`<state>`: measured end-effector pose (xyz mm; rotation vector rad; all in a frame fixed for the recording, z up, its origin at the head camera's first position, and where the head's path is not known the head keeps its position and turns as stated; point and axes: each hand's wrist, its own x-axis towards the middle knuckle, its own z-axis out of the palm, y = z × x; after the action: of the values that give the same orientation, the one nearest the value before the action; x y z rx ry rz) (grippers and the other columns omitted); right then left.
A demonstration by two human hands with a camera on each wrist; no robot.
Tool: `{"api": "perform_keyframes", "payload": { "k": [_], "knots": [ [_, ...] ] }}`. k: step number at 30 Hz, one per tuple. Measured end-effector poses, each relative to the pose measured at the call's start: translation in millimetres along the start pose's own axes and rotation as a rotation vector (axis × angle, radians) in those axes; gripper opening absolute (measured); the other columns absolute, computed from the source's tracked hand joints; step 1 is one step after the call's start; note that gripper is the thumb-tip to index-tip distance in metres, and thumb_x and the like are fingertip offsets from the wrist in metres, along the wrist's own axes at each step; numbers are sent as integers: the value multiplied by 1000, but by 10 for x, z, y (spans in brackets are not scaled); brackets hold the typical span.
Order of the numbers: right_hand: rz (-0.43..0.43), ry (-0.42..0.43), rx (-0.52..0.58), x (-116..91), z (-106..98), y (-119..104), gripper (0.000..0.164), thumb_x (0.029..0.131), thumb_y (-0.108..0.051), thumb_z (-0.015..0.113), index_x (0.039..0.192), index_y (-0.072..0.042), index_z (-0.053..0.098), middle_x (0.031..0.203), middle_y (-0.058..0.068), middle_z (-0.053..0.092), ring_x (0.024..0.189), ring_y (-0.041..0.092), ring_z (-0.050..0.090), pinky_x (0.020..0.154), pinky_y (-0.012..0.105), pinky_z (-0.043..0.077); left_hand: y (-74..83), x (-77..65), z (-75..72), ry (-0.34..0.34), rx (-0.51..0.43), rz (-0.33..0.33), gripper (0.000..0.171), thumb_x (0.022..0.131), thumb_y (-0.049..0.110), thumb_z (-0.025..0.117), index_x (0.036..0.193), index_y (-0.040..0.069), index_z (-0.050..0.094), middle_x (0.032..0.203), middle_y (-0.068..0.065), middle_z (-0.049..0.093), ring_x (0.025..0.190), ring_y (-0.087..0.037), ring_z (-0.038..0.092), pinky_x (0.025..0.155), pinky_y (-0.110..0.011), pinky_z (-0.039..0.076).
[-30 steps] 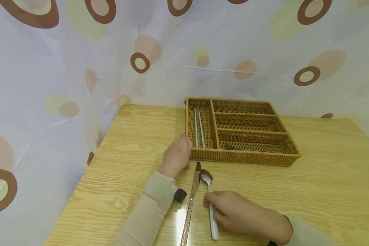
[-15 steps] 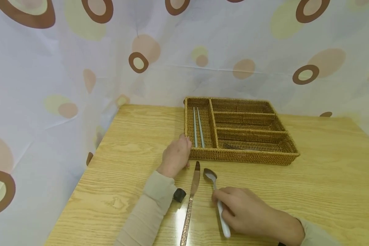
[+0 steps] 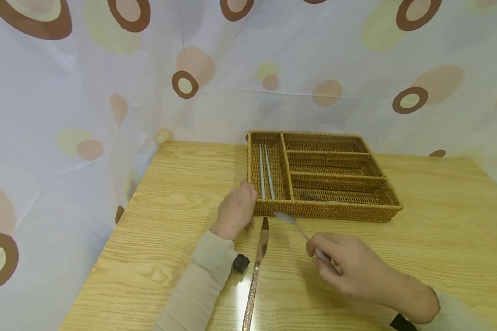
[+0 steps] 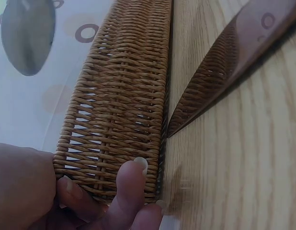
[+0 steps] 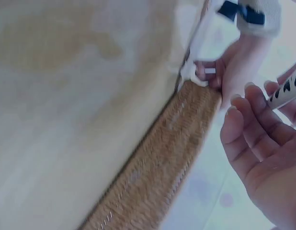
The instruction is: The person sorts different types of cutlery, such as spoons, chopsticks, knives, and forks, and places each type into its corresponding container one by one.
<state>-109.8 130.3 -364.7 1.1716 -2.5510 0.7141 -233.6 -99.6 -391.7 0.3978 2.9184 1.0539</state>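
My right hand (image 3: 356,269) pinches the white handle of a metal spoon (image 3: 287,218), raised off the table with its bowl pointing left at the tray's front wall. In the right wrist view the patterned handle (image 5: 288,91) lies at the fingertips. The left hand (image 3: 235,211) grips the near left corner of a brown wicker cutlery tray (image 3: 327,211), fingers curled round the corner in the left wrist view. A table knife (image 3: 261,250) with a copper-coloured patterned handle lies on the table between the hands, tip close to the tray. The spoon's bowl (image 4: 28,36) also appears beyond the wicker wall.
Two pale chopsticks (image 3: 262,172) lie in the tray's left compartment. A fork (image 3: 314,198) lies in the front compartment on the right. The wooden table (image 3: 178,184) meets a patterned cloth backdrop (image 3: 232,115) behind and at the left.
The right hand has moved right and up, lifting the spoon off the table and tilting it so the bowl points further left. The left hand stays at the tray corner.
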Motion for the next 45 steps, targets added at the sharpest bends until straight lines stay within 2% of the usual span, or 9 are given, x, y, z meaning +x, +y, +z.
{"api": "perform_keyframes", "payload": {
  "k": [3, 10, 19, 25, 30, 34, 39, 41, 45],
  "knots": [
    [-21, 37, -39, 38, -103, 81, 33, 78, -1, 59, 101, -23, 52, 76, -17, 43, 52, -7, 32, 45, 7, 28, -9, -2, 2, -1, 8, 0, 34, 102, 27, 23, 104, 2, 47, 46, 0, 53, 36, -11, 49, 37, -33, 41],
    [-25, 41, -144, 159, -291, 258, 31, 82, 6, 53, 105, -16, 50, 88, -7, 52, 51, -5, 29, 45, 11, 31, -33, 3, 13, -7, 9, -17, 44, 102, 30, 21, 121, -4, 42, 47, 0, 54, 36, -11, 49, 40, -33, 42],
    [147, 43, -232, 192, -370, 451, 23, 88, -5, 53, 109, -4, 43, 68, -7, 47, 43, -3, 29, 37, 17, 30, -48, -5, 30, -17, -5, -13, 43, 102, 30, 20, 117, -3, 43, 47, -2, 54, 35, -10, 49, 38, -32, 42],
    [102, 65, -365, 284, -457, 674, 13, 93, -13, 52, 101, -8, 45, 60, -11, 38, 41, -2, 25, 37, 18, 27, -50, -6, 25, 12, -6, 14, 33, 102, 28, 22, 95, 6, 45, 48, -2, 53, 35, -10, 48, 35, -32, 41],
    [95, 53, -460, 365, -559, 909, 8, 95, -17, 49, 96, -9, 45, 55, -10, 32, 41, 2, 24, 37, 21, 25, -39, 0, 19, 0, -19, 23, 30, 102, 26, 24, 93, 7, 45, 49, -2, 53, 35, -10, 49, 35, -31, 41],
    [65, 47, -503, 467, -640, 1084, 6, 94, -13, 47, 98, -8, 47, 62, -6, 40, 44, 5, 29, 38, 23, 27, -30, 1, -1, 5, -13, 25, 30, 102, 26, 24, 93, 7, 45, 49, -2, 53, 35, -10, 49, 35, -31, 41],
    [-28, 44, -555, 592, -710, 1278, 9, 88, -1, 50, 96, -2, 48, 76, 7, 50, 50, 13, 40, 38, 27, 33, -29, 6, -16, 5, 0, 11, 32, 102, 28, 23, 94, 7, 45, 49, -2, 53, 36, -10, 49, 36, -31, 41],
    [-21, 37, -561, 625, -721, 1345, 11, 85, 3, 52, 96, -1, 48, 79, 11, 53, 55, 18, 47, 40, 30, 39, -28, 7, -11, -2, -7, 8, 31, 102, 28, 23, 95, 6, 45, 50, -3, 53, 36, -10, 49, 35, -31, 41],
    [76, -25, -566, 681, -722, 1453, 12, 87, 5, 46, 98, 0, 44, 70, 9, 51, 54, 18, 45, 42, 33, 40, -19, 6, 5, -11, -14, 1, 33, 102, 28, 23, 100, 4, 46, 51, -3, 54, 36, -10, 50, 36, -31, 42]
  ]
}}
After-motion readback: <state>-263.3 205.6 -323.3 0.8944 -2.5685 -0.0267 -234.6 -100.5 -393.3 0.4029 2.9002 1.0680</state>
